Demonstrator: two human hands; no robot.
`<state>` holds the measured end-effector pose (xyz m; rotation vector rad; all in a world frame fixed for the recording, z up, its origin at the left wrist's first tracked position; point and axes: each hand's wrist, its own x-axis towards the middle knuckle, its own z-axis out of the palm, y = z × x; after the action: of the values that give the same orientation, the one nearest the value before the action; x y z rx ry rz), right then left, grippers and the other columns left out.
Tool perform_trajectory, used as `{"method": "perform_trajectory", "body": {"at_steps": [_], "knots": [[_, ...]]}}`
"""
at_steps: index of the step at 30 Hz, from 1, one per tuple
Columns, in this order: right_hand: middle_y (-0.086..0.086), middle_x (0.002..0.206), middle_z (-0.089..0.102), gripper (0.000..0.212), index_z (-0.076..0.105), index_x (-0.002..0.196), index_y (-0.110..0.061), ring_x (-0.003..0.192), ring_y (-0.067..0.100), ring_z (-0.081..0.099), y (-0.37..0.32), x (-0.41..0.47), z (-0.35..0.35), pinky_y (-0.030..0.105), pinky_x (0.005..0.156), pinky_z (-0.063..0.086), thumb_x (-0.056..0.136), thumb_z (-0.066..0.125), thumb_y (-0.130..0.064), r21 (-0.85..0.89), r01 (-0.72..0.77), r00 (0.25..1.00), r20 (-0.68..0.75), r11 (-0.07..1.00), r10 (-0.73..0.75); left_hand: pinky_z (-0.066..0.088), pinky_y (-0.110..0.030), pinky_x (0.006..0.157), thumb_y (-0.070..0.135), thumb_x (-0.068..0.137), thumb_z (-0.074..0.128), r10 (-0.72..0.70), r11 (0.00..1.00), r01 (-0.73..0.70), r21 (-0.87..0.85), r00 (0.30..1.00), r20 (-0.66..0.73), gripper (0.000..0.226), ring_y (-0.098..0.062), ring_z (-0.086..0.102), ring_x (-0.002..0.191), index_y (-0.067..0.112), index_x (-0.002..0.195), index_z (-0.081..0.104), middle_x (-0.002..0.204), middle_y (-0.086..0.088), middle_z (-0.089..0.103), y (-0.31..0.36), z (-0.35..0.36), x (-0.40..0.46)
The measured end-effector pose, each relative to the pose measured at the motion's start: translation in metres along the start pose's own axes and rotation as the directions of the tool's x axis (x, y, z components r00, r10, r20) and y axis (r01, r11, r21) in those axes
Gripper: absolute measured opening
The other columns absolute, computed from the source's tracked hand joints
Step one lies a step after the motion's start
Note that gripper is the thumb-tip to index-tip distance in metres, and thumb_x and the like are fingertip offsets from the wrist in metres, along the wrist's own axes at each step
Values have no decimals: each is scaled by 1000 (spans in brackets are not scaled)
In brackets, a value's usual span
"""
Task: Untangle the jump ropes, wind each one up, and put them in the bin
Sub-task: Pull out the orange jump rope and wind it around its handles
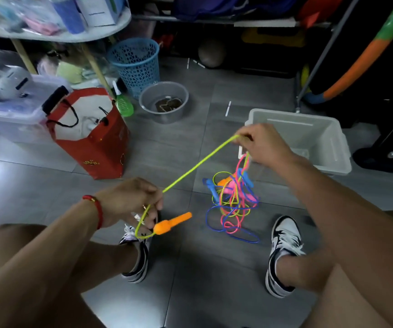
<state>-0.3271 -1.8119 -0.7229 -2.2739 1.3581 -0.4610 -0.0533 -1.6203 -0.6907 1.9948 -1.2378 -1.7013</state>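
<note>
Thin yellow-green cord (200, 162), taut between hands

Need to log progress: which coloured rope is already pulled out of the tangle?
The yellow-green rope, stretched taut between the left hand and right hand. The pink rope and blue rope remain knotted together.

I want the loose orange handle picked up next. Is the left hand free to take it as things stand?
Probably not yet: the left hand is pinching the yellow-green rope, though the orange handle dangles just below it, unobstructed.

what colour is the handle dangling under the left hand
Orange, on the yellow-green rope; the handle shows clearly in the head view.
</note>
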Motion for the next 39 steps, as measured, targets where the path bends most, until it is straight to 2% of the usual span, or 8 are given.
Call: {"method": "perform_trajectory", "body": {"at_steps": [5,11,15,19,25,29,35,39], "knots": [[2,77,54,12,79,96,-17,68,16,50,-31,18,-26,27,65,38,89,69,-18,84,234,942,-265,969,-205,58,-46,72,18,107,43,71,995,-78,-63,992,-107,32,-33,67,75,-1,89,62,74,-17,62,-1,-3,1],[-3,63,64,24,70,70,-30,67,17,65,-9,33,-7,35,68,52,93,63,-31,-45,-50,997,55,998,52,54,-39,75,13,106,45,37,987,-52,-155,994,-103,31,-32,71,84,2,85,65,81,-20,64,-8,15,15],[5,67,65,21,76,80,-31,64,18,63,-38,30,6,35,64,50,92,61,-39,-8,51,961,273,999,-47,52,-35,76,5,88,60,-114,991,108,81,991,69,7,-26,70,79,7,90,66,83,-15,72,-7,41,30],[8,80,68,14,79,86,-31,77,26,62,-57,24,14,37,69,48,88,66,-35,-46,204,896,411,978,-168,55,-27,62,29,91,65,-262,908,183,376,950,171,33,-29,73,78,1,109,63,84,-9,78,-7,46,43],[10,75,63,29,77,88,-25,72,28,58,-71,10,32,37,66,49,86,61,-49,-39,327,830,489,944,-267,49,-19,70,27,84,79,224,965,-202,168,967,-119,21,6,59,61,25,79,59,69,13,65,7,53,57],[4,64,56,28,69,74,-22,61,18,48,-62,10,35,32,62,41,93,65,-42,-74,286,841,497,955,-214,49,-30,63,36,101,56,437,899,-415,136,858,-270,28,-10,62,57,16,84,65,65,-2,71,19,46,56],[2,82,70,27,63,69,-26,80,24,61,5,19,49,32,71,45,91,65,-41,-357,63,822,548,932,154,46,-25,63,30,101,48,563,804,-565,188,619,-548,33,-16,63,57,10,79,65,57,0,66,26,20,45],[10,109,68,21,59,82,-24,111,31,57,9,27,48,41,87,36,99,56,-35,-434,33,914,377,900,148,51,-29,61,11,96,47,373,919,-376,120,729,-574,25,-24,61,50,10,78,65,54,-7,65,19,19,39]]}}
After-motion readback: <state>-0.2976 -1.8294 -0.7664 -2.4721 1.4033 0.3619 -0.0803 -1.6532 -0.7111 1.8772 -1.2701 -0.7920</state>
